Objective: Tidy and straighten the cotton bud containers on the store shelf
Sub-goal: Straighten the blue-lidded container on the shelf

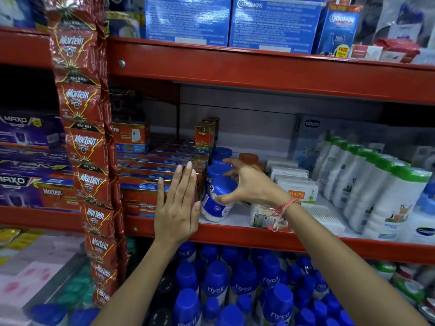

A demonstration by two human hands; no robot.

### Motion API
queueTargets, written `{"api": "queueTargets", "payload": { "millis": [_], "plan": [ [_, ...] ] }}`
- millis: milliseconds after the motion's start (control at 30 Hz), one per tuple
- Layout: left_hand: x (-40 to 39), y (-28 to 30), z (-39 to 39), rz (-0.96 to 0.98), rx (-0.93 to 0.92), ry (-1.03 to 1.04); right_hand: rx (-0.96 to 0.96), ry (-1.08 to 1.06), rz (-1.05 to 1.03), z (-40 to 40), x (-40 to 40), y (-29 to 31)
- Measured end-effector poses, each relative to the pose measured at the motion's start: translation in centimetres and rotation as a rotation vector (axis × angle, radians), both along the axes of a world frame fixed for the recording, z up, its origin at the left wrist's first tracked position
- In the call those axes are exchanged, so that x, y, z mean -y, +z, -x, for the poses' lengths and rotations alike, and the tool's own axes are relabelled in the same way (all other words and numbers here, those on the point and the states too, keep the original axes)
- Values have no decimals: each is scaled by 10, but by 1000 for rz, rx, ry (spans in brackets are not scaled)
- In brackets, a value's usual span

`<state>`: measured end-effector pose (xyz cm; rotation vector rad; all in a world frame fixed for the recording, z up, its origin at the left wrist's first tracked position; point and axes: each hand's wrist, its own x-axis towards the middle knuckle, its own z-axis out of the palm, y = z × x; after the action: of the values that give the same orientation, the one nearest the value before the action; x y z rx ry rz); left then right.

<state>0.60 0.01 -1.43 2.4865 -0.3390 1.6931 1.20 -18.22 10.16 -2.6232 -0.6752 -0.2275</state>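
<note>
Blue-lidded jar (217, 198) tilted at shelf (235, 234) front edge, more blue lids (221, 154) behind. Right hand (249, 182) spread over jar lid, thumb against its side; grip unclear, maybe just touching. Left hand (177, 205) flat, fingers straight, beside jar's left.
</note>
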Motion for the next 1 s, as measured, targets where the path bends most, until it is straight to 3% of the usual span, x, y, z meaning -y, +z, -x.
{"api": "queueTargets", "payload": {
  "millis": [233, 500, 733, 1000],
  "plan": [
    [-1, -1, 1, 9, -2, -8, -63, 71, 139, -4, -12, 11],
    [-2, 0, 1, 9, -16, -6, -176, 120, -45, -6, -8, -5],
    [-3, -1, 1, 11, -21, -16, -129, 31, -129, 17, 66, -8],
    [-2, -3, 0, 19, -19, -14, -219, -100, 5, 27, 133, -23]
  ]
}}
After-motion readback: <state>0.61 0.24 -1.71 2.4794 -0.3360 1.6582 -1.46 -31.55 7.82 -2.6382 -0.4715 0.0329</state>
